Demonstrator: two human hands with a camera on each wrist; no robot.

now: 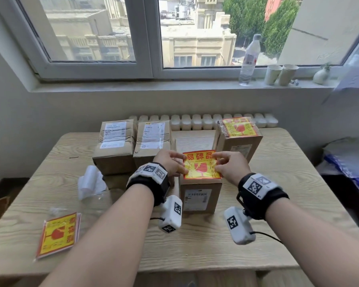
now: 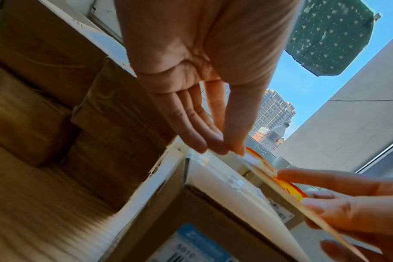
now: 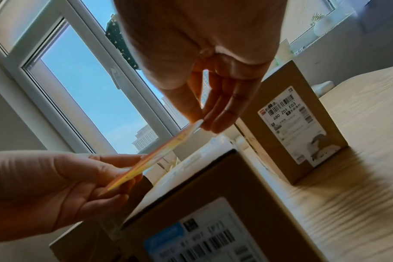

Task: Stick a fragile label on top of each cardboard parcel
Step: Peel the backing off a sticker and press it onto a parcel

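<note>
Pinching the yellow label (image 1: pixel 202 165) reading 易碎品, your left hand (image 1: pixel 170 164) and right hand (image 1: pixel 230 165) hold it above the parcel (image 1: pixel 201 195).

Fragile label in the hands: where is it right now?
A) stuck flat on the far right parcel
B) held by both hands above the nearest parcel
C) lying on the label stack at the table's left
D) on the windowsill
B: the left hand and right hand pinch the fragile label by its side edges, and the wrist views show it raised off the nearest parcel, not yet stuck.

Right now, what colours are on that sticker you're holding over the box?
The fragile label is yellow with a red border and red print, clearest in the head view.
</note>
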